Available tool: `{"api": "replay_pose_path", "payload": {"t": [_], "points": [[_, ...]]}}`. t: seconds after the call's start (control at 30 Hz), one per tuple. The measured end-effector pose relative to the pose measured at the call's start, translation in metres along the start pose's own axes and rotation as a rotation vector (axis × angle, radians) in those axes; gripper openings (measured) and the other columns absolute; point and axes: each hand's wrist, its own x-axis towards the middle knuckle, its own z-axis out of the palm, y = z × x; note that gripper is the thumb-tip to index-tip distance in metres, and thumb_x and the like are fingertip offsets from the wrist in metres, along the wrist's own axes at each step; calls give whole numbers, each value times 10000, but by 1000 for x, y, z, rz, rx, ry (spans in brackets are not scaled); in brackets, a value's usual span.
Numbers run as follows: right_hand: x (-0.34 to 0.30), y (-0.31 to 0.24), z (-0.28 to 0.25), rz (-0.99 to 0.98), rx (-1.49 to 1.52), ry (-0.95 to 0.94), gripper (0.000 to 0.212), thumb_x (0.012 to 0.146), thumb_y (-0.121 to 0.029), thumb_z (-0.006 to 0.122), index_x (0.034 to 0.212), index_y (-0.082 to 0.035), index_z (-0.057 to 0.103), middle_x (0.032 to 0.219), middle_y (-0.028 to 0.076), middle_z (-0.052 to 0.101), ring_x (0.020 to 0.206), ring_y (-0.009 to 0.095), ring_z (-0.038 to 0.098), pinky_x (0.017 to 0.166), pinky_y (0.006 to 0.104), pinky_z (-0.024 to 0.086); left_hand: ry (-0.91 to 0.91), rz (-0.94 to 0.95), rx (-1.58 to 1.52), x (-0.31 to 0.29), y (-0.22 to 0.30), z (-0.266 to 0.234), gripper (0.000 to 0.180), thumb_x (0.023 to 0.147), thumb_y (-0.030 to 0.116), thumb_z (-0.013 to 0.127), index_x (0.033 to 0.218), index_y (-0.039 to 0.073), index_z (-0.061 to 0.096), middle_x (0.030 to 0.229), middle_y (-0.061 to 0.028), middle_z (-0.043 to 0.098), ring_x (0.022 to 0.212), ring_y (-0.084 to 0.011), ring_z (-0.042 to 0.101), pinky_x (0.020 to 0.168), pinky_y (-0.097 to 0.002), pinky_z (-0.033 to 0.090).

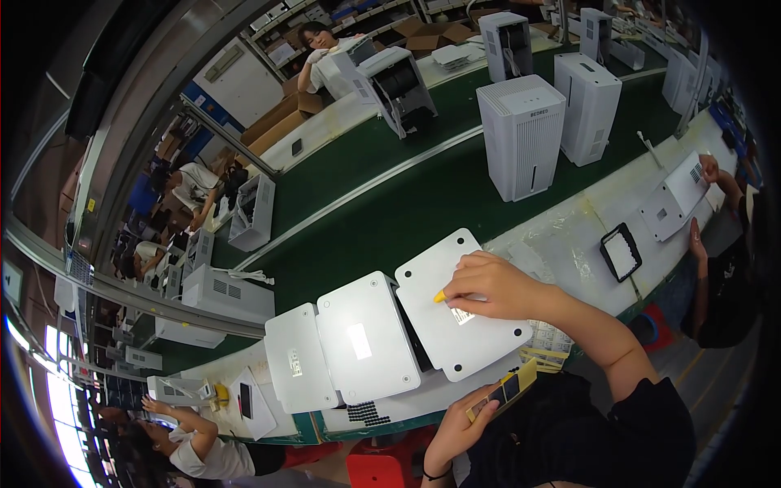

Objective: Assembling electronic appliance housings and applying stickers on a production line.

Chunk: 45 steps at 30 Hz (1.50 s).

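Observation:
My right hand point(492, 286) rests on a white panel point(431, 281) with black round pads near its corners. Its fingers are curled together, with a small yellow tip point(440, 297) at the fingertips; whether this is a finger cover or a held piece I cannot tell. A silver printed label point(462, 315) shows on the panel beneath the fingers. Lower down, my left hand point(460, 427) grips a yellow-edged label sheet point(514, 389) bearing dark rectangles. To the left lie two more white panels, one with a pale label point(358, 340), the other with a silver label point(294, 363).
Black pads point(368, 413) lie in rows at the bench edge. Yellow strips point(545, 358) and a label sheet point(555, 337) lie beside the panel. White appliance housings point(521, 142) stand on the green conveyor point(350, 244). A co-worker's hands hold a white panel point(675, 199) at right. Red stools stand below.

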Motion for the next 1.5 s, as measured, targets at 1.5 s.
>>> {"api": "replay_pose_path", "payload": {"t": [1.5], "points": [[173,210,-49,353,937,894,587,894,-107,570,1399,-125,269,1107,147,550,954,231,595,782,364,510,31,-251,-99,38,-25,-18,303,973,217,493,1138,-27,566,1062,-102,626,969,-183,555,865,-302,436]]}}
